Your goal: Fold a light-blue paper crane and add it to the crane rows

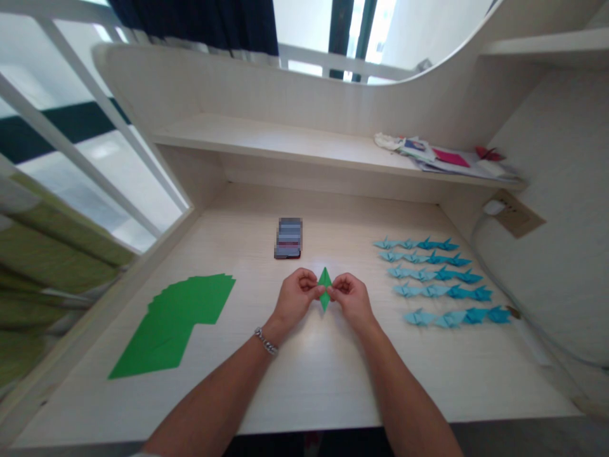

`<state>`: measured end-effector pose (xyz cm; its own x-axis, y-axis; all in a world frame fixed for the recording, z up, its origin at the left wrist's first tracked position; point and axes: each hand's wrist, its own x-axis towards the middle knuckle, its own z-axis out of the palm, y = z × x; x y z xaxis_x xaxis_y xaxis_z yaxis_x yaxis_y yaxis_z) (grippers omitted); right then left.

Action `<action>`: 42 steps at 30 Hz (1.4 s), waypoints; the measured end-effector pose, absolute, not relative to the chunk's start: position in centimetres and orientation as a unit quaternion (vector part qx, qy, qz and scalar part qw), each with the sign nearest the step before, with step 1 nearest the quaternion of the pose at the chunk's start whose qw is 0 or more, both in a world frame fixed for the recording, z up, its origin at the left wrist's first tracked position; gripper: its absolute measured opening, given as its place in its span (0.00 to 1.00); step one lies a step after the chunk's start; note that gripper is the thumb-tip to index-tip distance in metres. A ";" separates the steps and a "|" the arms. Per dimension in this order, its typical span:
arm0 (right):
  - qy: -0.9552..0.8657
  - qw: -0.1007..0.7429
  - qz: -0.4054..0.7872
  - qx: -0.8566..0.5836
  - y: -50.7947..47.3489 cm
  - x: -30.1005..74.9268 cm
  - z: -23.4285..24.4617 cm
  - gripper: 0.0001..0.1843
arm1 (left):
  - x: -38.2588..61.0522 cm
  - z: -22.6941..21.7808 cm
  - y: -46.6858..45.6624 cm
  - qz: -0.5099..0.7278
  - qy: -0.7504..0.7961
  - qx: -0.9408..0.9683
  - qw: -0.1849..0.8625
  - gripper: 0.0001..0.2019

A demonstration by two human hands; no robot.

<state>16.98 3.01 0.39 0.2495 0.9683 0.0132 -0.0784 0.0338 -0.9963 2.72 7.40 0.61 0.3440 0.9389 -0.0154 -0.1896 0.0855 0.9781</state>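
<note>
A small green folded paper point(325, 279), shaped like a narrow diamond, is held upright in line with my view above the pale desk. My left hand point(299, 295) pinches its left edge, and a chain bracelet point(266, 341) circles that wrist. On the opposite edge, my right hand point(351, 296) grips the same paper between thumb and fingers. Both thumbs come close together at the middle of the diamond. Off to the left lies a fanned stack of green paper sheets point(178, 317).
Rows of light and darker blue paper cranes point(438, 275) stand at the right. A phone point(288, 238) lies beyond my hands. Papers point(447, 157) rest on the shelf point(285, 143). A cable point(495, 270) runs from a wall socket point(516, 212) along the right side.
</note>
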 end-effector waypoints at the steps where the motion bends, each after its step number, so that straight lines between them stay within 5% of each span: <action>1: -0.416 0.586 0.450 -0.530 3.0 16.9 0.4 0.12 | 2.7 0.7 7.4 0.441 0.369 0.511 0.639 0.17; 7: -0.409 0.591 0.446 -0.533 3.0 16.6 0.2 0.10 | 2.7 1.0 7.5 0.441 0.391 0.507 0.629 0.18; 13: -0.499 0.556 0.269 -0.608 2.5 16.4 0.5 0.08 | 2.7 0.4 7.5 0.448 0.414 0.531 0.589 0.15; 27: -0.416 0.565 0.488 -0.519 3.1 16.5 -0.3 0.17 | 2.7 0.8 7.0 0.441 0.399 0.610 0.523 0.13; 35: -0.443 0.568 0.395 -0.570 3.1 16.8 -0.2 0.13 | 2.6 1.2 7.1 0.435 0.397 0.605 0.536 0.09; 42: -0.384 0.614 0.432 -0.537 3.1 16.8 0.1 0.13 | 2.8 0.5 7.1 0.422 0.358 0.566 0.610 0.11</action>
